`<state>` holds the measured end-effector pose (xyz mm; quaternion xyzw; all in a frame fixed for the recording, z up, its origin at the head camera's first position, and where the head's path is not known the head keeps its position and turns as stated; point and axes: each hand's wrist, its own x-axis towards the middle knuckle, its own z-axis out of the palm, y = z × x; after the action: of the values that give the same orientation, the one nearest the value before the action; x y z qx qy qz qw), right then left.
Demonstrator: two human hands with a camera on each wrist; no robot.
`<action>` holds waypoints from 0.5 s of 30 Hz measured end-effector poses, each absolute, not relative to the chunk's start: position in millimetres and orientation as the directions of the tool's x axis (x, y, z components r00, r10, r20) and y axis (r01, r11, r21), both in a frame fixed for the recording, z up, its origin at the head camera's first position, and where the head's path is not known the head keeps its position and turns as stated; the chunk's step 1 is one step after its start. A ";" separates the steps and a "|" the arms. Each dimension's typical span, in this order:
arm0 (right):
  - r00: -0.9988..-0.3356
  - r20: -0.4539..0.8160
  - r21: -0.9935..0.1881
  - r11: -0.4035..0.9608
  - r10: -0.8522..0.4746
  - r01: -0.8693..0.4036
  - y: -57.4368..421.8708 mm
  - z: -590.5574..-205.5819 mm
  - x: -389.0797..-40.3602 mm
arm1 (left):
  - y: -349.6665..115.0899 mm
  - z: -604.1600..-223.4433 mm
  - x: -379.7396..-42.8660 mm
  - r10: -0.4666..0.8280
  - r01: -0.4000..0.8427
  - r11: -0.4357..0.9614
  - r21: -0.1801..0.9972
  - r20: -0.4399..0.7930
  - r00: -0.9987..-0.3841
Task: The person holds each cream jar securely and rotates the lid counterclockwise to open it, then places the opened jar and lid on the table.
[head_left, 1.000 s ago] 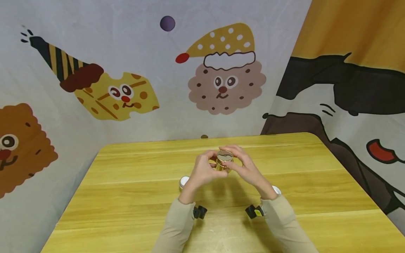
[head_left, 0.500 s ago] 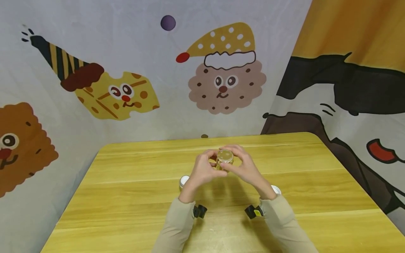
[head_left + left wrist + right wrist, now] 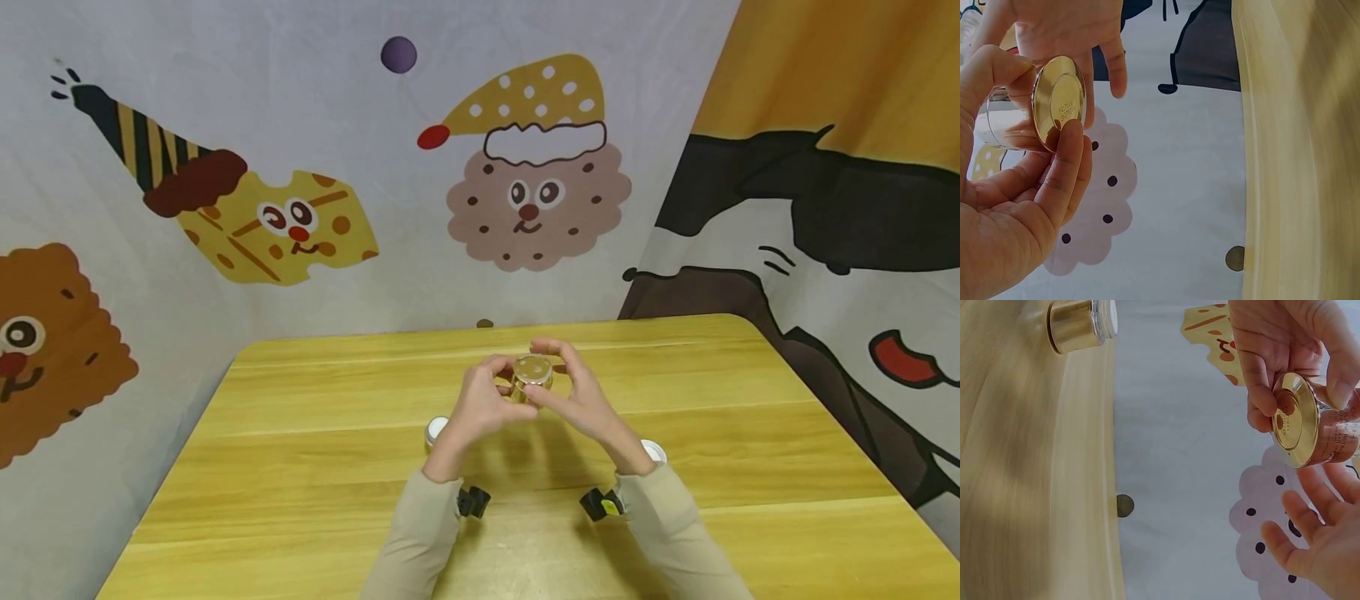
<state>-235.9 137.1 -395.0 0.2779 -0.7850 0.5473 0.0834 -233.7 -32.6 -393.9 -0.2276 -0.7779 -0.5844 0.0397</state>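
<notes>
A shiny gold jar (image 3: 533, 371) is held above the table, upright, with its flat gold top facing up in the head view. My left hand (image 3: 487, 404) grips it from the left; in the left wrist view its fingertips support the gold base (image 3: 1060, 103), which bears small lettering. My right hand (image 3: 588, 400) is at the jar's right side, thumb near its front rim. Those right fingers (image 3: 1304, 515) are spread and off the jar in the right wrist view. Small print shows on the jar's side (image 3: 1338, 434).
A second gold jar (image 3: 1079, 325) with a white top stands on the table, partly behind my left wrist in the head view. A white round item (image 3: 654, 451) lies partly hidden behind my right wrist. The wooden table (image 3: 322, 500) meets a cartoon-printed cloth (image 3: 390, 300) behind.
The right fingers have lifted and spread away from the jar's far side. The jar's top looks brighter gold than a second ago. The left hand keeps its grip.
</notes>
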 end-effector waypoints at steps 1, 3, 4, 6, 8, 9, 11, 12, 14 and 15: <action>-0.837 0.444 -0.812 0.251 -0.322 -0.527 135.9 -393.0 -234.7 | -32.9 -395.8 -235.1 0.303 0.401 0.217 0.890 0.329 -0.894; -0.838 0.462 -0.805 0.259 -0.289 -0.533 133.4 -386.0 -230.3 | -33.5 -397.7 -236.4 0.301 0.404 0.217 0.888 0.333 -0.894; -0.837 0.469 -0.803 0.258 -0.281 -0.536 132.7 -382.8 -228.4 | -33.6 -398.6 -236.9 0.301 0.407 0.219 0.887 0.335 -0.893; -0.829 0.484 -0.792 0.262 -0.279 -0.551 131.8 -377.1 -224.9 | -33.9 -399.7 -237.7 0.303 0.408 0.216 0.887 0.336 -0.892; -0.821 0.496 -0.782 0.268 -0.282 -0.564 132.9 -377.2 -225.2 | -33.9 -399.8 -237.7 0.304 0.409 0.214 0.887 0.337 -0.891; -0.816 0.502 -0.775 0.270 -0.287 -0.572 134.2 -379.8 -227.0 | -33.9 -400.1 -237.8 0.305 0.409 0.214 0.887 0.337 -0.891; -0.794 0.523 -0.749 0.278 -0.308 -0.601 137.1 -385.6 -231.3 | -34.0 -400.2 -237.4 0.304 0.406 0.211 0.889 0.335 -0.892; -0.783 0.532 -0.738 0.277 -0.321 -0.615 138.7 -388.6 -233.5 | -34.0 -400.2 -237.2 0.304 0.405 0.209 0.890 0.334 -0.892; -0.761 0.544 -0.723 0.262 -0.354 -0.639 141.0 -393.2 -237.2 | -34.1 -400.5 -237.0 0.306 0.406 0.210 0.890 0.334 -0.891; -0.750 0.548 -0.716 0.256 -0.369 -0.649 141.7 -394.2 -238.1 | -34.1 -400.6 -237.0 0.307 0.407 0.210 0.889 0.335 -0.891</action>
<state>-238.1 141.7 -394.2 0.3261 -0.7808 0.5154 0.1359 -237.0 -34.1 -400.6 -0.2298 -0.7767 -0.5849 0.0427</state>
